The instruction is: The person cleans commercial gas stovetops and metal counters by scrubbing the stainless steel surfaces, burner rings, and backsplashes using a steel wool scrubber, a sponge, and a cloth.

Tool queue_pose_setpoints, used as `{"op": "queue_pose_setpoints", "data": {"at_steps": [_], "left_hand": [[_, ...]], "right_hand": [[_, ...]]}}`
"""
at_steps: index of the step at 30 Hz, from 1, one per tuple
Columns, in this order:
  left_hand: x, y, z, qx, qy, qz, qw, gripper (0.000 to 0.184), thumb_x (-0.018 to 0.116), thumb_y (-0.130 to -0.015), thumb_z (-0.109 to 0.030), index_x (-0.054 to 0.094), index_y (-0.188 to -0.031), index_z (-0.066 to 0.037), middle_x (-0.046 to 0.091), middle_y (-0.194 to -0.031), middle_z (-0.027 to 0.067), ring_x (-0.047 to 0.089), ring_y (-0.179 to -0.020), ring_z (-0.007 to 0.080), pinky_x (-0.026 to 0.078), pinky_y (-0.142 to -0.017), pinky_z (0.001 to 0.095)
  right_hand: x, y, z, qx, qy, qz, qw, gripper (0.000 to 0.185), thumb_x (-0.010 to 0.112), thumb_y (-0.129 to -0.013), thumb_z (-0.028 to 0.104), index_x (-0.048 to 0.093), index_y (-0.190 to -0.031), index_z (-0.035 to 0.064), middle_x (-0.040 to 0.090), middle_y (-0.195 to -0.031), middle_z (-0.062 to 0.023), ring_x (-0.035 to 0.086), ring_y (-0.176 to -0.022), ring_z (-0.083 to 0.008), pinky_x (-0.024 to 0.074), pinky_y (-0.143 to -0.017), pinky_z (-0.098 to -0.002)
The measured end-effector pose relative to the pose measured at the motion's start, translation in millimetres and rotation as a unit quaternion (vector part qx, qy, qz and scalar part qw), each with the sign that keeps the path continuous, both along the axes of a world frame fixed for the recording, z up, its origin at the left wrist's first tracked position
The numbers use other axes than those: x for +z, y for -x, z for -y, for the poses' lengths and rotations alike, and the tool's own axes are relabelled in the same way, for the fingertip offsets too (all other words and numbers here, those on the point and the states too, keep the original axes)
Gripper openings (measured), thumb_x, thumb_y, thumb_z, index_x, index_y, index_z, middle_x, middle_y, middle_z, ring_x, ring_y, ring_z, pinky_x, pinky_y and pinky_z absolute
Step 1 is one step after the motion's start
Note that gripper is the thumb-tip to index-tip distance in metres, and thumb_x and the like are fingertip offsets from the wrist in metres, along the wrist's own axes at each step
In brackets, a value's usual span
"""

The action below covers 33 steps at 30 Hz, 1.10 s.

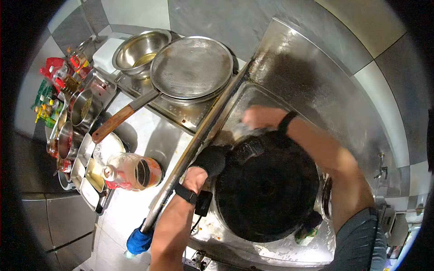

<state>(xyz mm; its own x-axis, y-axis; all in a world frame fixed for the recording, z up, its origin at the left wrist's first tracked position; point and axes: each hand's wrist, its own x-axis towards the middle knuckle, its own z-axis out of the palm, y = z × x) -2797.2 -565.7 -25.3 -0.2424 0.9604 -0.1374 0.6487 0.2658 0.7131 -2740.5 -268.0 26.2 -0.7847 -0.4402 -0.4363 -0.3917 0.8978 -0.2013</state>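
Note:
A large black wok (266,192) sits on the metal stove top, its dark inside facing up. At its upper left edge, my left hand (196,177) grips a dark cloth (211,160) that covers most of the fingers. The cloth lies against a dark, blurred piece (247,150) at the wok's rim. My right hand (261,118) is above the wet metal surface just beyond the wok's far edge. Its fingers are smeared by motion, and anything in them cannot be made out.
A flat round pan (192,67) with a wooden handle and a steel bowl (140,49) stand on the left counter. Nearer are a jar (135,171), white trays (89,194) and bottles (77,63). A blue cloth (138,241) hangs at the counter edge; a tap (381,167) is right.

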Motion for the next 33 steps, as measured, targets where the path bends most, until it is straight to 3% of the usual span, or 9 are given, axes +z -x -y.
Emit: {"op": "queue_pose_setpoints", "data": {"at_steps": [5, 9, 11, 14, 18, 24, 27, 29, 33], "left_hand": [[-37, -7, -4, 0.009, -0.069, -0.058, 0.996, 0.038, 0.05, -0.092, -0.015, 0.07, -0.123, -0.008, 0.07, -0.119, 0.0235, 0.065, -0.113, 0.0433, 0.051, -0.099, 0.0497], [-12, -7, -7, 0.021, -0.101, -0.054, 0.993, 0.038, 0.051, -0.093, -0.017, 0.069, -0.124, -0.007, 0.068, -0.124, 0.0237, 0.064, -0.116, 0.0425, 0.05, -0.1, 0.0493], [-7, -1, -12, -0.001, -0.029, -0.051, 0.998, 0.039, 0.051, -0.093, -0.017, 0.068, -0.126, -0.007, 0.067, -0.126, 0.0236, 0.063, -0.117, 0.042, 0.05, -0.101, 0.0487], [-2, 0, -22, -0.043, 0.075, -0.041, 0.995, 0.04, 0.05, -0.094, -0.018, 0.066, -0.129, -0.006, 0.066, -0.128, 0.0235, 0.063, -0.119, 0.0413, 0.05, -0.103, 0.0479], [8, -16, 22, 0.017, 0.021, -0.117, 0.993, 0.04, 0.052, -0.094, -0.019, 0.066, -0.129, -0.006, 0.066, -0.127, 0.0232, 0.063, -0.119, 0.0404, 0.05, -0.102, 0.047], [-18, 8, -34, 0.045, -0.062, -0.198, 0.977, 0.04, 0.056, -0.094, -0.023, 0.066, -0.129, -0.006, 0.067, -0.125, 0.0225, 0.064, -0.118, 0.0387, 0.05, -0.101, 0.0451], [-25, 16, -72, 0.004, -0.055, -0.196, 0.979, 0.04, 0.057, -0.094, -0.024, 0.066, -0.129, -0.006, 0.068, -0.125, 0.0222, 0.064, -0.117, 0.0379, 0.05, -0.101, 0.0442], [-27, 16, -93, -0.03, -0.052, -0.179, 0.982, 0.04, 0.058, -0.094, -0.025, 0.066, -0.129, -0.006, 0.068, -0.124, 0.022, 0.064, -0.117, 0.0373, 0.05, -0.1, 0.0436], [-14, 1, -147, -0.127, -0.062, -0.1, 0.985, 0.041, 0.061, -0.094, -0.027, 0.066, -0.128, -0.006, 0.069, -0.123, 0.0216, 0.065, -0.117, 0.0362, 0.05, -0.1, 0.0424]], "right_hand": [[33, -58, -39, -0.253, -0.087, 0.072, 0.961, 0.03, 0.066, -0.083, 0.01, 0.071, -0.111, 0.0014, 0.071, -0.108, -0.0223, 0.066, -0.098, -0.0423, 0.0534, -0.082, -0.0496], [-26, -16, -28, -0.147, -0.131, 0.034, 0.98, 0.019, 0.067, -0.08, 0.011, 0.072, -0.097, 0.0037, 0.07, -0.101, -0.0201, 0.066, -0.096, -0.0413, 0.0523, -0.082, -0.0522], [4, 0, 2, -0.012, 0.087, -0.085, 0.993, 0.014, 0.07, -0.08, 0.016, 0.069, -0.09, 0.0053, 0.069, -0.092, -0.0186, 0.066, -0.09, -0.0405, 0.0521, -0.08, -0.0513], [22, 2, 34, -0.156, 0.106, -0.036, 0.981, 0.014, 0.073, -0.079, 0.015, 0.068, -0.087, 0.0049, 0.068, -0.089, -0.0174, 0.065, -0.085, -0.0402, 0.0523, -0.077, -0.0498], [12, -16, -9, -0.056, 0.043, -0.07, 0.995, 0.016, 0.076, -0.078, 0.012, 0.067, -0.087, 0.0011, 0.067, -0.088, -0.0189, 0.064, -0.081, -0.04, 0.0519, -0.073, -0.0486], [-17, -111, -104, -0.273, 0.032, 0.032, 0.961, 0.01, 0.065, -0.082, -0.006, 0.065, -0.091, -0.0037, 0.066, -0.094, -0.0221, 0.063, -0.082, -0.0361, 0.0511, -0.076, -0.0474], [-28, -179, -134, -0.459, 0.022, 0.107, 0.882, 0.021, 0.058, -0.082, -0.013, 0.069, -0.098, -0.0035, 0.069, -0.101, -0.0226, 0.066, -0.086, -0.0347, 0.0517, -0.076, -0.0466], [-25, -238, -143, -0.346, -0.037, 0.057, 0.936, 0.026, 0.065, -0.079, 0.009, 0.073, -0.102, -0.0006, 0.072, -0.095, -0.0243, 0.071, -0.087, -0.0398, 0.0547, -0.073, -0.0535], [-9, -303, -135, -0.257, -0.132, 0.123, 0.949, 0.029, 0.067, -0.079, 0.013, 0.072, -0.105, 0.0003, 0.073, -0.099, -0.0232, 0.07, -0.091, -0.0404, 0.0562, -0.077, -0.0525]]}}
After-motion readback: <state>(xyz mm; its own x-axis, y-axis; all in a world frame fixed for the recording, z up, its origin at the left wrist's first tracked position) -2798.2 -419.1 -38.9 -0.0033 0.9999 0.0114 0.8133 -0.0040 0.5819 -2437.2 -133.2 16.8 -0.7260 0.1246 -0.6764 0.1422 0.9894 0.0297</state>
